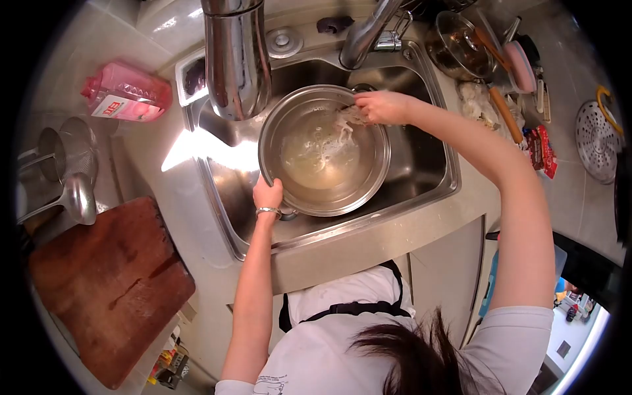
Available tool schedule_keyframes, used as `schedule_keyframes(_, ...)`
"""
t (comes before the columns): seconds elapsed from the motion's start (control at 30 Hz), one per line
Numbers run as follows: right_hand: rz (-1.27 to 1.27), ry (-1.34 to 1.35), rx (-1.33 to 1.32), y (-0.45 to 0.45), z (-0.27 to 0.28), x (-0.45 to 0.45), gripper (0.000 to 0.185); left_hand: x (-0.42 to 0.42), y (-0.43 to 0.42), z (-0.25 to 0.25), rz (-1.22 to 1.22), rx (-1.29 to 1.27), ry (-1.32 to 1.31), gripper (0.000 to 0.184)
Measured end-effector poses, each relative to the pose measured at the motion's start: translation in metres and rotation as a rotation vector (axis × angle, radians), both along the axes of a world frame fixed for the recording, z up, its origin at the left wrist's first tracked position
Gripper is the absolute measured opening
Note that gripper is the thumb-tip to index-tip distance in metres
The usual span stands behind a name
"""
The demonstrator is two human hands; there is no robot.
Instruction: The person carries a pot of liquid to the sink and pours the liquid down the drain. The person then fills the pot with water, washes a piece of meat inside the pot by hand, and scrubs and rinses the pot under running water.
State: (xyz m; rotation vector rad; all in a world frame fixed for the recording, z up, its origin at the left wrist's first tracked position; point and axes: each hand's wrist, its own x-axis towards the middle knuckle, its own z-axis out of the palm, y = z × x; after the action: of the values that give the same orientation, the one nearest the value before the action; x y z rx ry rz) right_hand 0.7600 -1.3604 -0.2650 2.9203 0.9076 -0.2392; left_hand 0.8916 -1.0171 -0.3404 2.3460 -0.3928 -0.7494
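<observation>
A large round metal pot (273, 125) with cloudy liquid in it stands in the steel sink (421, 155), under the tall tap. My left hand (268, 195) is closed on the pot's lower left rim, near one side handle. At the upper right rim, my right hand (382, 107) pinches a scrubber-like pale mesh (352, 116), whose exact kind is hard to make out. Whitish strands or foam trail from it into the liquid. A second dark handle shows behind the pot near my right hand.
A chrome cylinder (237, 59) rises left of the tap (368, 36). A pink bottle (128, 92) lies at the upper left, ladles (79, 197) and a wooden board (115, 283) at the left. At the right are a glass-lidded pot (454, 49) and a perforated skimmer (596, 141).
</observation>
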Motion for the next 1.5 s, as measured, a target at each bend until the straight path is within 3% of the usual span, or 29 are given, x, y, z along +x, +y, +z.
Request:
schedule_keyframes(0.03,0.017,-0.083,-0.017,0.000,-0.003,-0.010,0.006,0.000,-0.001,0.001,0.009,-0.005,-0.002,0.036)
schedule_keyframes(0.17,-0.056,0.062,0.099,0.034,0.021,-0.060,0.008,-0.002,-0.001,0.002,0.052,-0.019,-0.024,0.035)
schedule_keyframes(0.37,-0.370,0.155,0.297,0.106,0.024,-0.105,0.022,-0.002,-0.006,0.007,0.035,-0.013,-0.020,0.030)
schedule_keyframes(0.43,-0.457,0.208,0.426,0.145,0.018,-0.108,0.020,-0.002,-0.007,0.008,0.035,0.011,-0.010,0.029)
schedule_keyframes(0.5,-0.503,0.048,0.454,0.173,0.016,-0.104,0.012,-0.001,-0.007,0.009,0.032,0.021,-0.009,0.029)
schedule_keyframes(0.57,-0.489,0.108,0.476,0.161,0.015,-0.105,0.011,-0.002,-0.005,0.009,0.020,0.015,-0.016,0.028)
schedule_keyframes(0.67,-0.343,0.170,0.447,0.104,0.011,-0.105,0.009,-0.002,-0.003,0.005,0.011,0.004,-0.038,0.028)
schedule_keyframes(0.83,0.005,0.021,0.064,0.005,0.026,-0.040,0.007,0.002,-0.002,0.003,-0.041,0.016,-0.019,0.030)
schedule_keyframes(1.03,-0.157,-0.089,-0.116,0.022,0.019,-0.037,0.011,0.000,-0.001,-0.001,-0.030,-0.014,-0.056,0.031)
schedule_keyframes(1.17,-0.265,0.101,-0.122,0.068,0.023,-0.083,0.020,-0.001,-0.003,0.006,-0.009,0.028,-0.040,0.031)
schedule_keyframes(1.23,-0.391,0.232,-0.024,0.106,0.036,-0.096,0.020,-0.001,-0.003,0.006,0.005,0.025,-0.032,0.030)
schedule_keyframes(1.43,-0.795,0.254,0.327,0.233,-0.012,-0.084,0.018,-0.002,-0.003,0.006,0.028,0.014,0.010,0.029)
schedule_keyframes(1.47,-0.932,0.219,0.529,0.251,-0.016,-0.066,0.017,-0.002,0.003,-0.011,0.005,-0.049,-0.092,0.028)
schedule_keyframes(1.5,-1.060,0.181,0.735,0.266,-0.019,-0.046,0.016,0.000,0.005,-0.010,0.061,-0.103,0.069,0.032)
